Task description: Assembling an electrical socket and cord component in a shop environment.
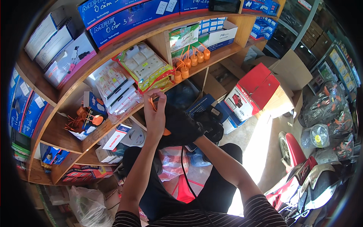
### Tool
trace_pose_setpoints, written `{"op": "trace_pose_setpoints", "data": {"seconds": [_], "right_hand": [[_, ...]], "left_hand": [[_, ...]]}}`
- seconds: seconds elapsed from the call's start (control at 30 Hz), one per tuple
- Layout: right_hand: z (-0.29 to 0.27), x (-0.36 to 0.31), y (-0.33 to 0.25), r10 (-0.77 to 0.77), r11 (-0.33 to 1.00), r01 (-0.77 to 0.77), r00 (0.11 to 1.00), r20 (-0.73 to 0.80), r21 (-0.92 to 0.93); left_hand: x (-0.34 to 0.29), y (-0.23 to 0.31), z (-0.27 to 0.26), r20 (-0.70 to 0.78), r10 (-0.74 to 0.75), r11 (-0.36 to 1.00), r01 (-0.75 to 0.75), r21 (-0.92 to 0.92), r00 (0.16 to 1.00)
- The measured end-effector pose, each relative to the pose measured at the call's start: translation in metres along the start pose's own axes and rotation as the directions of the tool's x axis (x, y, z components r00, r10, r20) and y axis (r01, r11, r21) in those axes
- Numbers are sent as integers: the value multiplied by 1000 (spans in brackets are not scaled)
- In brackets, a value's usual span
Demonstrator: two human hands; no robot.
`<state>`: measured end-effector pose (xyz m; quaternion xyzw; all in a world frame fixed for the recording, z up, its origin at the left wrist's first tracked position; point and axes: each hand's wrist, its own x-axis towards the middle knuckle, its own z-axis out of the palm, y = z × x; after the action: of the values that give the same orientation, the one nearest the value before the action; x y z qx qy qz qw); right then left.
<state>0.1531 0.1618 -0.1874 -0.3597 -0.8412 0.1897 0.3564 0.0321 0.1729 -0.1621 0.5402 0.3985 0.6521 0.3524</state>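
Left hand point(155, 109): raised before the shelf point(151, 36), grip pinched on a thin orange cord point(152, 103)
Right hand point(206, 125): lower and right, grip clenched on a black bag point(181, 126)
Key relation: cord runs up from the bag's left edge; left hand nearer
Hidden: cord's lower end, bag's contents, right fingertips
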Motion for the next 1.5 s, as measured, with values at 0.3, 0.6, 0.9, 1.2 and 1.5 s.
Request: {"op": "trace_pose_setpoints", "data": {"seconds": [0.3, 0.6, 0.9, 1.2, 1.5], "right_hand": [[-8, 7, 19, -84, 992, 78, 994, -69, -95], [-25, 11, 19, 12, 996, -42, 937, -350, -79], [-35, 22, 20, -183, 965, 105, 927, -327, -242], [-35, 18, 15, -109, 967, 25, 941, -322, -254], [-44, 17, 9, 3, 971, -110, 896, -444, -214]], "left_hand": [[4, 2, -18, -182, 85, 996, -86, 4, 980], [-13, -2, -22, 451, -215, 912, 13, 410, 866], [-14, 1, -13, 235, -298, 949, 260, 177, 925], [-10, 6, -11, 173, -232, 950, 185, 253, 957], [-8, 19, -18, 165, -291, 942, 252, 222, 942]]}}
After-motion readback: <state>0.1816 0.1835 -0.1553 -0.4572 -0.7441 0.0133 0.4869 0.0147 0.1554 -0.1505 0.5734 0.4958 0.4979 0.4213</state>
